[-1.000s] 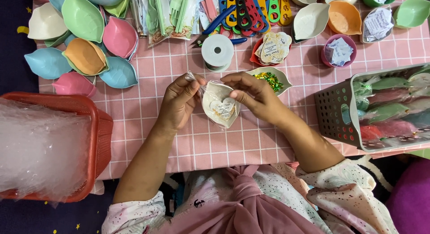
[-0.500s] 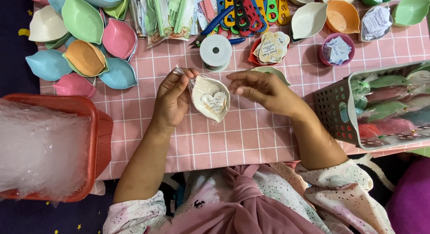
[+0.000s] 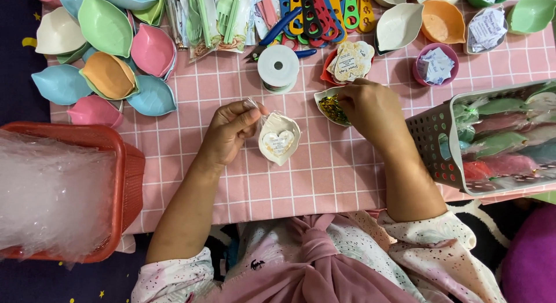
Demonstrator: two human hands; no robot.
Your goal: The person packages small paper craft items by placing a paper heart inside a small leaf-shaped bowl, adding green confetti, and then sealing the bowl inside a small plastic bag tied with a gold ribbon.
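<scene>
Fingertips of the right hand are hidden, dipped into one small white dish of gold and green bits near the bench's far edge. The left hand, wrist bent, pinches clear wrap above one cream leaf-shaped dish holding a heart tag, mid-bench.

Pink checked table (cloth-covered) bears pastel dishes, baskets.
</scene>
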